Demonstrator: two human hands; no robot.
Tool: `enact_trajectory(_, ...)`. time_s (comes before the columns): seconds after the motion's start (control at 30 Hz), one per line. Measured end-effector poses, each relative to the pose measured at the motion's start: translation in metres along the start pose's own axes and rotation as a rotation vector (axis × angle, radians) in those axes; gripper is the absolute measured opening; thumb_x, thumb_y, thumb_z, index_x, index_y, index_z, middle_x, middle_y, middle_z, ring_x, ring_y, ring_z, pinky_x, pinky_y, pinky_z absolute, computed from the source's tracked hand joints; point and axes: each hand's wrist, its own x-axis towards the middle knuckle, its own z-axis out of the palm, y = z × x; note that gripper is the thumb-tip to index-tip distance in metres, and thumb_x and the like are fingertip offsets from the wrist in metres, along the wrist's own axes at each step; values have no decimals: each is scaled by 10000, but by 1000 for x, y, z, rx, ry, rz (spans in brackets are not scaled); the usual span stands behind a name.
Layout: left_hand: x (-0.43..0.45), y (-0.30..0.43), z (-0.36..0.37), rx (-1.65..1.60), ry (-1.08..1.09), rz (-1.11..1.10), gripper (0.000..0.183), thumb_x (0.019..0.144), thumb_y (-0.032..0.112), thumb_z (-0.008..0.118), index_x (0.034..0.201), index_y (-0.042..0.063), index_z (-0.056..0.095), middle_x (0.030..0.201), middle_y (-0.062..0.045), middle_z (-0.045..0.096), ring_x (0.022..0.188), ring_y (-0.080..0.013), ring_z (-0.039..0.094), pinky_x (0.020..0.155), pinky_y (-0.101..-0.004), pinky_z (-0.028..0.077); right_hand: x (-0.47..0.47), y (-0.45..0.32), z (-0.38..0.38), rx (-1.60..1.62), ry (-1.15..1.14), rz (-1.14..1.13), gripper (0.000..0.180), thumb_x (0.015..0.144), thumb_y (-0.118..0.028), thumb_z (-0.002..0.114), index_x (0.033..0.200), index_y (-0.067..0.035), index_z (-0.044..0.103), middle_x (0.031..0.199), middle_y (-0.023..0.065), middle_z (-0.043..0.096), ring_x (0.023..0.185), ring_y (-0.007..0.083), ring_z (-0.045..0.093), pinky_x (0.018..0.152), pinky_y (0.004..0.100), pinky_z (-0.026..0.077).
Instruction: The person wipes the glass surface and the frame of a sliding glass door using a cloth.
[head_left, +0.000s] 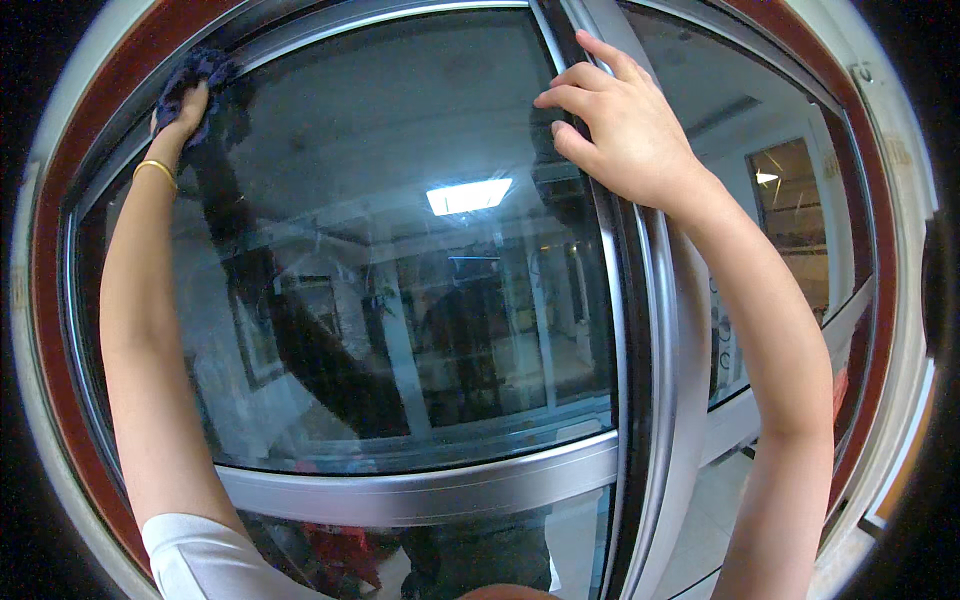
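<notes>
My left hand, a gold bangle on its wrist, holds a bunched dark blue cloth. It presses the cloth to the upper left corner of a glass pane, where pane and metal frame meet. On the right, my right hand is spread at the upper part of the vertical metal stile, fingers apart and nothing held. Its fingertips reach over the pane's right edge; whether all of them touch is unclear. A silver crossbar runs beneath the pane.
A reddish-brown outer frame surrounds the metal-framed glass. The pane mirrors a bright ceiling light and my dark arm. Beyond the stile, a second glass panel shows a room with a tiled floor.
</notes>
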Motion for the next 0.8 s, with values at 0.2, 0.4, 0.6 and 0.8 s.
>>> enact_trajectory(0.2, -30, 21, 11, 18, -27, -40, 670, 943, 549, 335, 1436, 106, 433, 1504, -123, 394, 1388, -310, 363, 1165, -405, 245, -2, -4, 7, 23, -32, -12, 312, 826, -300, 579, 1036, -126, 730, 1189, 77, 634, 1365, 310, 380, 1099, 559, 323)
enact_trajectory(0.4, -40, 177, 3, -132, 171, 237, 674, 941, 530, 382, 1430, 69, 437, 1496, -152, 401, 1393, -316, 357, 1177, -393, 224, -5, -3, 12, 51, -6, -22, 305, 817, -298, 586, 1017, -119, 731, 1166, 89, 637, 1364, 315, 382, 1089, 581, 323)
enact_trajectory(0.6, -33, 326, -26, -217, 68, 211, 765, 820, 709, 440, 1337, 158, 560, 1393, -116, 534, 1316, -297, 472, 1088, -390, 382, -7, 2, 20, 49, 23, -36, 334, 801, -345, 561, 940, -96, 736, 1126, 123, 646, 1348, 333, 396, 1071, 613, 313)
enact_trajectory(0.8, -21, 359, -47, -269, 93, 304, 586, 884, 535, 487, 1332, 162, 552, 1357, -131, 558, 1234, -323, 542, 1043, -414, 427, -6, -4, 14, 10, 6, -1, 328, 823, -323, 566, 1021, -127, 739, 1186, 93, 642, 1362, 313, 390, 1115, 544, 294)
